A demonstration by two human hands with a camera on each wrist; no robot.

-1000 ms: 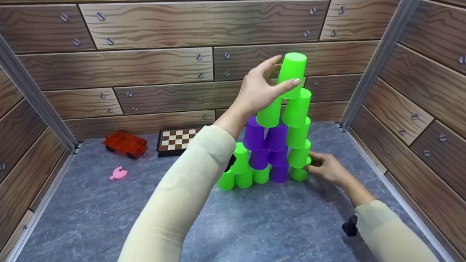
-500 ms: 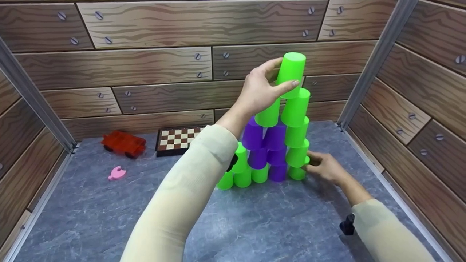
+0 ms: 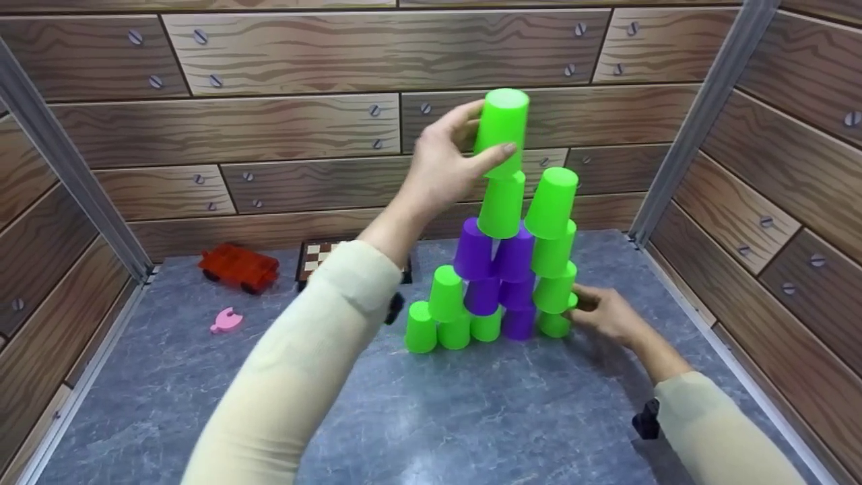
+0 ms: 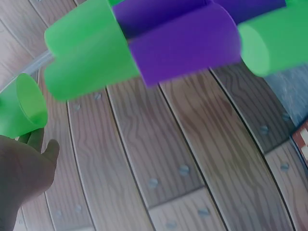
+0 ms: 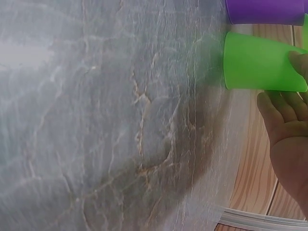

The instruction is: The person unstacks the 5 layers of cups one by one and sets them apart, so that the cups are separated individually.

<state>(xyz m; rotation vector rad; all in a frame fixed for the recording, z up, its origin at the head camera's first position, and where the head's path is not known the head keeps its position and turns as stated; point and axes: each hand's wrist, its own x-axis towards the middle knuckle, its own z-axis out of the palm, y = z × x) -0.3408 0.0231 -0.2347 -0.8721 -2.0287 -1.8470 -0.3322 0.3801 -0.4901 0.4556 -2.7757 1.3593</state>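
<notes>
A pyramid of upturned green and purple cups (image 3: 502,276) stands on the grey mat. My left hand (image 3: 485,131) grips a green cup (image 3: 502,124) by its side, just above the upper-left green cup (image 3: 502,202) of the stack. The left wrist view shows this held cup (image 4: 21,113) at my fingertips (image 4: 45,149), with stack cups (image 4: 178,43) beyond. My right hand (image 3: 582,306) is low at the stack's right foot, with its fingers round the bottom-right green cup (image 3: 553,325). In the right wrist view that cup (image 5: 260,62) lies between my fingers (image 5: 276,108).
A red toy car (image 3: 239,266), a chessboard (image 3: 316,252) partly behind my left arm and a pink piece (image 3: 225,320) lie at the left back of the mat (image 3: 471,417). Wood-patterned walls (image 3: 774,188) close in the back and both sides.
My left hand has carried the green cup to the left, from over the right column to over the upper-left green cup. The right hand has stayed at the stack's foot.
</notes>
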